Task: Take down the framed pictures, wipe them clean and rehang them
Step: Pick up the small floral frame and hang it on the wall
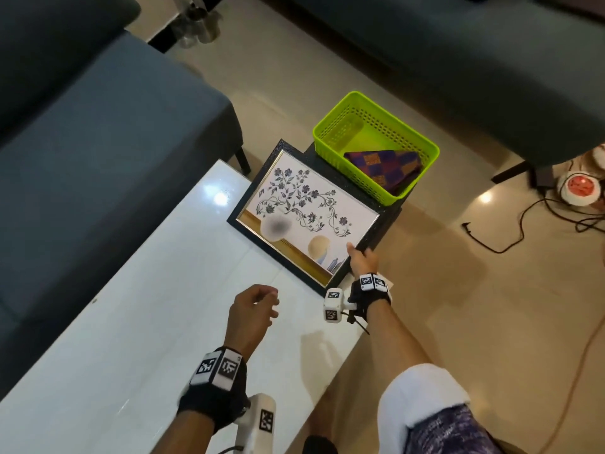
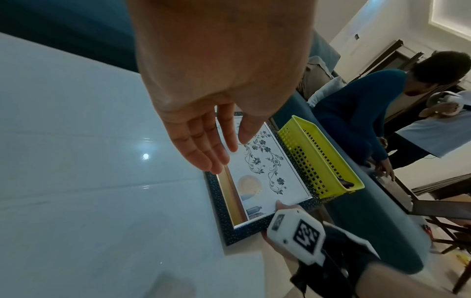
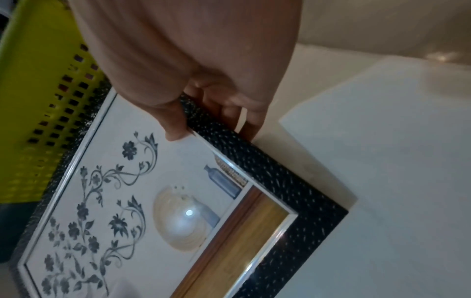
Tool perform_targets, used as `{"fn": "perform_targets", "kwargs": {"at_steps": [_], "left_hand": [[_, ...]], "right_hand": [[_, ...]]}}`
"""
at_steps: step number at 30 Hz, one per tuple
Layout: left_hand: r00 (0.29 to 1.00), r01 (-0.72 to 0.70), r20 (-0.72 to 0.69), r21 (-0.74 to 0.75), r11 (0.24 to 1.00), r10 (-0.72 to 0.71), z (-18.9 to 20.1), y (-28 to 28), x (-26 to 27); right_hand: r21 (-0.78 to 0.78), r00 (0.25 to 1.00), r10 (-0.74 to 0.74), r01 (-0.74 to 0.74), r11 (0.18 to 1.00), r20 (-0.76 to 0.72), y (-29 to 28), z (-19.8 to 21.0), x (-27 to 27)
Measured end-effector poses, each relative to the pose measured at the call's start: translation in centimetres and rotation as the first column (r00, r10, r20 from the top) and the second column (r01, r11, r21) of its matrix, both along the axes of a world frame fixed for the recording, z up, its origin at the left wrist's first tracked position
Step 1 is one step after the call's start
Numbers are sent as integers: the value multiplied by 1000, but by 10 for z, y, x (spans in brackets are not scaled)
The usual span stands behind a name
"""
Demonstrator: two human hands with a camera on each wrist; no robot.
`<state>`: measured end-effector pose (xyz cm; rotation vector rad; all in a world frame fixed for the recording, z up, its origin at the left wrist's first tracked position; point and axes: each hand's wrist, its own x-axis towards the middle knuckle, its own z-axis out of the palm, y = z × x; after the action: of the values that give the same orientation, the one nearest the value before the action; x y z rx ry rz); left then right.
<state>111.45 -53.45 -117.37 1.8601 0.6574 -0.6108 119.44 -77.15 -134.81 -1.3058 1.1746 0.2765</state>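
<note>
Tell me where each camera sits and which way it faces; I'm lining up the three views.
Head: worn on the head, looking down at the white table, framed picture and green basket; both hands and forearms show.
Left wrist: looks along the open left hand toward the picture.
Right wrist: looks along the right hand gripping the frame's edge.
All three share the picture and the basket.

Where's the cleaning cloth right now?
In the head view, the folded checked cloth lies inside the green basket, just beyond the framed picture.
</note>
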Motion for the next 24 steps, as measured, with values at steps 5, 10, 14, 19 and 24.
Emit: {"fn": "perform_targets", "kwargs": {"at_steps": [5,10,14,19,24], "left_hand": [[998,-36,53,55,998,33,-6,8,19],[989,-104,120,187,977,82,13,37,18],[972,-171,208,322,931,107,48,77,5],[967,-212,210,365,907,142,94,135,-27],[912,-367,244,121,922,331,138,195,-94]], "right_hand": [[91,991,-37,25,996,132,-5,-4,-30],[259,976,-53,-4,966,210,0,99,-77],[298,962,61,-142,944,267,0,150,-123],[325,925,181,-293,899,333,18,205,-168],[266,871,307,-422,867,383,74,266,-203]]}}
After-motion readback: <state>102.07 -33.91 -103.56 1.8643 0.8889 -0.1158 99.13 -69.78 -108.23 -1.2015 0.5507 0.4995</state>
